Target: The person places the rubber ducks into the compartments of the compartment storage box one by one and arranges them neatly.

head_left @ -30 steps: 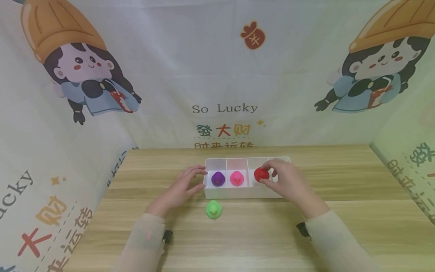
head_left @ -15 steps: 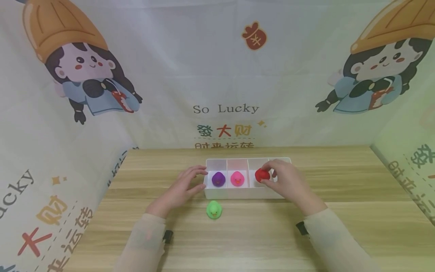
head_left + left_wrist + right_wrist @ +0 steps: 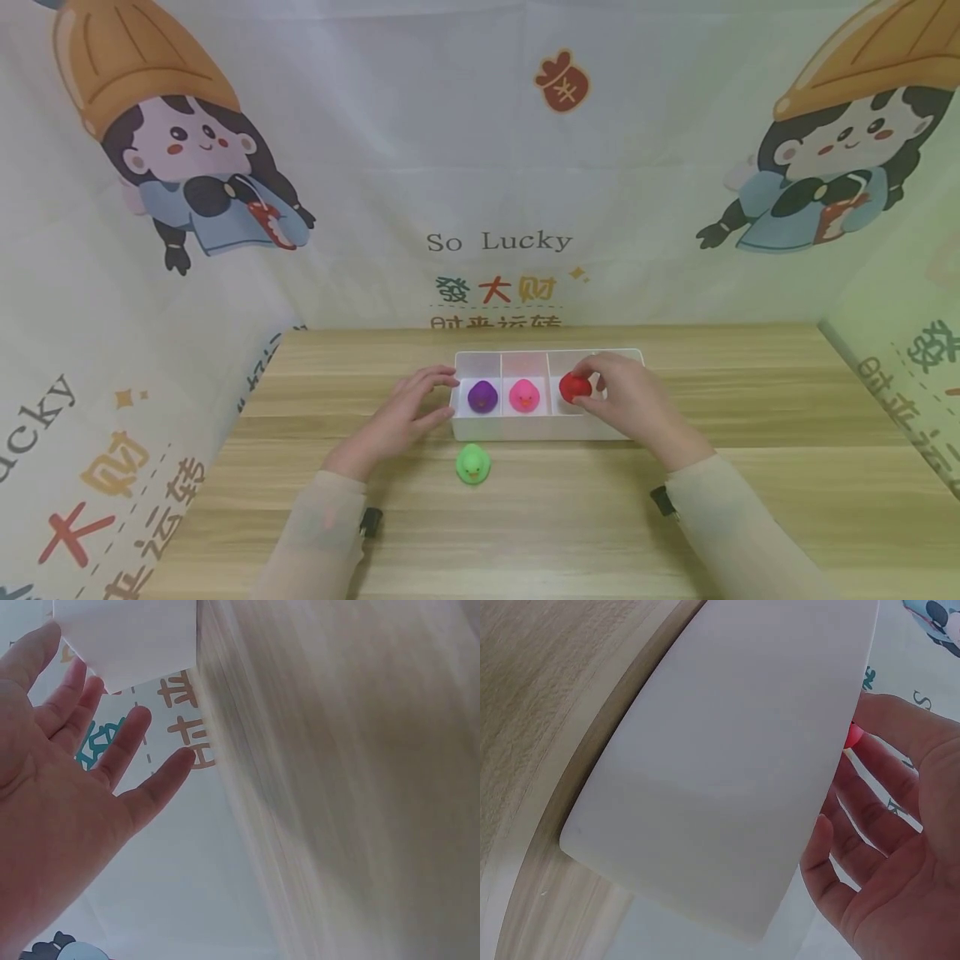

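Note:
In the head view a white divided box (image 3: pixel 540 428) holds a purple toy duck (image 3: pixel 482 397) in its leftmost compartment and a pink toy duck (image 3: pixel 524 396) in the one beside it. My right hand (image 3: pixel 637 400) pinches a red toy duck (image 3: pixel 574 388) between thumb and fingers, within the third compartment. Only a sliver of red shows over the box rim in the right wrist view. My left hand (image 3: pixel 408 412), fingers spread and nearly straight, is at the box's left end, fingertips right at its wall. A green toy duck (image 3: pixel 473 464) sits on the table in front of the box.
The wood-grain table (image 3: pixel 525 533) reaches back to a printed cloth (image 3: pixel 495 192), which also hangs at both sides. The right hand partly covers the box's right end. Both wrists carry a small black device.
The red duck has shifted slightly left inside the third compartment, with my right hand and forearm moving along. My left hand, the other ducks and the box stay in place.

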